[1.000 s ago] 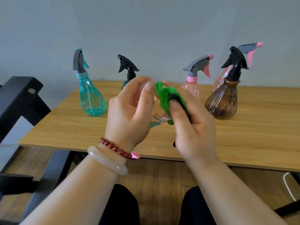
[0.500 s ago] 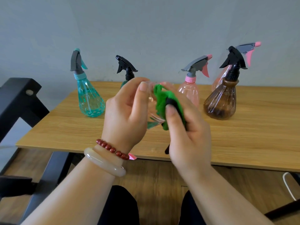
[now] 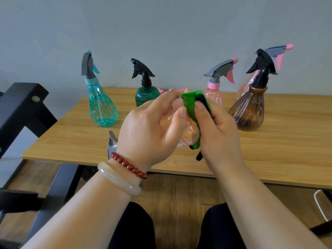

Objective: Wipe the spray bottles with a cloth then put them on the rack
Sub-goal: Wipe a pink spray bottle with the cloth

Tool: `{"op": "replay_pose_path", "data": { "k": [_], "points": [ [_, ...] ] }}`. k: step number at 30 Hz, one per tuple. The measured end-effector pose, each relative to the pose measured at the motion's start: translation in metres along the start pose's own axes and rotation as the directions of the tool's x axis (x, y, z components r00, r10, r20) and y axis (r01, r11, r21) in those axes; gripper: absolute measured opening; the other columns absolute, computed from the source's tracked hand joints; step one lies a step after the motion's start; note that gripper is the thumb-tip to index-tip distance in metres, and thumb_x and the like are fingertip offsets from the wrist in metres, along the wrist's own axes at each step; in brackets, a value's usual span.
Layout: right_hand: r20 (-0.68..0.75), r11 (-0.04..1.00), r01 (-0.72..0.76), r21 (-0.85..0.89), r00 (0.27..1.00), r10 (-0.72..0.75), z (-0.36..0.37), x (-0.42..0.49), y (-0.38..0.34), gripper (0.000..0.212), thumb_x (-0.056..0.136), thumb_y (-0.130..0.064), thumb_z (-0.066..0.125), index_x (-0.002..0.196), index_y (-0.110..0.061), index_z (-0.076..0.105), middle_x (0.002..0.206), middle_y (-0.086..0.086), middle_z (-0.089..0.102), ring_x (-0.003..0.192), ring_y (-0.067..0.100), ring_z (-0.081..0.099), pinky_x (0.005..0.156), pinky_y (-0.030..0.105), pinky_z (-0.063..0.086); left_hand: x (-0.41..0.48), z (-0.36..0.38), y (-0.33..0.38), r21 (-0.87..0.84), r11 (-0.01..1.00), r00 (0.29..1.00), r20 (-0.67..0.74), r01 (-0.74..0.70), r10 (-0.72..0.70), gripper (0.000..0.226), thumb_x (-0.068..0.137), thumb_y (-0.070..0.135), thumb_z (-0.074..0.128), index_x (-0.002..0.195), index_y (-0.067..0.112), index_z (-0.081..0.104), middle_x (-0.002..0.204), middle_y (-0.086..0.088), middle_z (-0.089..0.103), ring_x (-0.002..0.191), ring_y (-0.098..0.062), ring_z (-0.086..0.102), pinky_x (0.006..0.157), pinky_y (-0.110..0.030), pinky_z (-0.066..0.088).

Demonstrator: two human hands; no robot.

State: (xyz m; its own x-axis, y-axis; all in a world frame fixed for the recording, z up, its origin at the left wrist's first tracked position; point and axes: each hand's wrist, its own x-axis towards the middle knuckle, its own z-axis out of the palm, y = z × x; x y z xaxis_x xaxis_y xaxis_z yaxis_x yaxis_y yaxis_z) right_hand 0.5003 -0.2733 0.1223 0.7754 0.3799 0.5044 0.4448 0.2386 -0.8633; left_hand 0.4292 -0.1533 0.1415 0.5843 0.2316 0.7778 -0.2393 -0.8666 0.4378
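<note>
Above the wooden table [image 3: 269, 141], the left hand [image 3: 147, 133] is wrapped around a clear pink bottle [image 3: 186, 130] lying sideways, and the right hand [image 3: 215, 133] pinches a green cloth [image 3: 190, 105] on it, so the smooth bottle could slip and fall.

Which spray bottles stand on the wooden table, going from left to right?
Clear teal bottle with grey trigger → dark green bottle with black trigger → clear pink bottle with grey and pink trigger → brown ribbed bottle with black trigger. A further pink bottle sits behind the brown one.
</note>
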Motion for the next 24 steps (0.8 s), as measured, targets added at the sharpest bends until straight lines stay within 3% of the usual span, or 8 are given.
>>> {"op": "replay_pose_path", "data": {
  "k": [4, 8, 10, 13, 15, 18, 20, 24],
  "points": [
    [0.036, 0.982, 0.189, -0.006, 0.981, -0.189, 0.008, -0.014, -0.008, 0.030, 0.102, -0.015, 0.049, 0.129, -0.015, 0.059, 0.124, -0.008, 0.065, 0.121, 0.007, 0.058, 0.098, 0.019, 0.047, 0.002, -0.001, -0.001, -0.026, 0.999, 0.999, -0.037, 0.022, -0.023, 0.043, 0.096, 0.039, 0.038, 0.113, 0.013, 0.068, 0.076, 0.017, 0.061, 0.067, 0.002, 0.057, 0.059, -0.017, 0.042],
    [0.014, 0.989, 0.138, -0.054, 0.990, -0.137, 0.004, -0.008, -0.007, 0.026, 0.101, -0.021, 0.052, 0.122, -0.013, 0.065, 0.097, -0.022, 0.070, 0.087, -0.006, 0.063, 0.072, 0.008, 0.048, 0.002, -0.005, 0.004, 0.005, 1.000, 0.999, -0.032, -0.017, 0.018, 0.042, 0.096, 0.039, 0.040, 0.113, 0.012, 0.069, 0.079, 0.005, 0.068, 0.067, -0.011, 0.062, 0.058, -0.031, 0.049],
    [0.006, 0.998, 0.061, -0.003, 0.998, -0.061, 0.001, 0.000, -0.007, 0.026, 0.100, -0.022, 0.051, 0.122, -0.021, 0.066, 0.109, -0.016, 0.071, 0.103, -0.003, 0.063, 0.083, 0.013, 0.051, 0.001, -0.005, 0.007, -0.001, 1.000, 1.000, -0.016, -0.027, 0.027, 0.041, 0.097, 0.038, 0.041, 0.112, 0.012, 0.069, 0.079, 0.008, 0.068, 0.068, -0.005, 0.061, 0.058, -0.025, 0.049],
    [0.056, 0.982, 0.185, 0.044, 0.981, -0.188, 0.005, -0.006, -0.013, 0.032, 0.100, -0.016, 0.050, 0.131, -0.017, 0.057, 0.135, -0.007, 0.060, 0.136, 0.011, 0.046, 0.111, 0.029, 0.040, 0.006, -0.005, 0.004, -0.003, 1.000, 1.000, -0.012, -0.006, 0.006, 0.040, 0.096, 0.037, 0.039, 0.106, 0.013, 0.069, 0.067, 0.017, 0.055, 0.061, 0.000, 0.052, 0.056, -0.017, 0.038],
    [0.073, 0.971, 0.227, 0.070, 0.970, -0.232, 0.007, -0.010, -0.014, 0.032, 0.099, -0.015, 0.050, 0.131, -0.014, 0.056, 0.132, -0.007, 0.061, 0.136, 0.014, 0.047, 0.111, 0.031, 0.040, 0.008, -0.007, 0.002, 0.042, 0.999, 0.999, 0.003, -0.032, 0.032, 0.041, 0.096, 0.038, 0.038, 0.109, 0.014, 0.069, 0.066, 0.016, 0.052, 0.059, -0.002, 0.050, 0.055, -0.022, 0.038],
    [-0.009, 0.996, 0.085, 0.028, 0.996, -0.085, 0.003, -0.002, -0.012, 0.026, 0.099, -0.021, 0.053, 0.121, -0.017, 0.067, 0.117, -0.007, 0.070, 0.117, 0.008, 0.061, 0.098, 0.028, 0.050, 0.002, -0.007, 0.004, 0.069, 0.991, 0.993, 0.025, -0.116, 0.114, 0.044, 0.096, 0.039, 0.042, 0.115, 0.010, 0.068, 0.077, 0.006, 0.064, 0.064, -0.012, 0.058, 0.056, -0.031, 0.048],
    [-0.025, 0.998, 0.012, 0.059, 1.000, -0.011, 0.000, 0.001, -0.012, 0.021, 0.100, -0.020, 0.052, 0.109, -0.024, 0.070, 0.101, -0.014, 0.072, 0.100, 0.002, 0.065, 0.084, 0.021, 0.052, -0.002, -0.006, 0.005, 0.067, 0.988, 0.990, 0.030, -0.139, 0.137, 0.045, 0.096, 0.038, 0.043, 0.118, 0.008, 0.068, 0.081, 0.008, 0.063, 0.068, -0.008, 0.056, 0.059, -0.025, 0.048],
    [0.049, 0.971, 0.240, 0.015, 0.970, -0.240, 0.004, -0.016, -0.019, 0.025, 0.101, -0.016, 0.049, 0.123, -0.021, 0.061, 0.121, -0.012, 0.065, 0.123, 0.008, 0.057, 0.100, 0.022, 0.045, 0.001, -0.007, 0.003, 0.074, 0.988, 0.991, 0.046, -0.132, 0.129, 0.044, 0.094, 0.039, 0.044, 0.115, 0.009, 0.069, 0.076, 0.010, 0.058, 0.064, -0.007, 0.050, 0.057, -0.025, 0.043]
  ]
}}
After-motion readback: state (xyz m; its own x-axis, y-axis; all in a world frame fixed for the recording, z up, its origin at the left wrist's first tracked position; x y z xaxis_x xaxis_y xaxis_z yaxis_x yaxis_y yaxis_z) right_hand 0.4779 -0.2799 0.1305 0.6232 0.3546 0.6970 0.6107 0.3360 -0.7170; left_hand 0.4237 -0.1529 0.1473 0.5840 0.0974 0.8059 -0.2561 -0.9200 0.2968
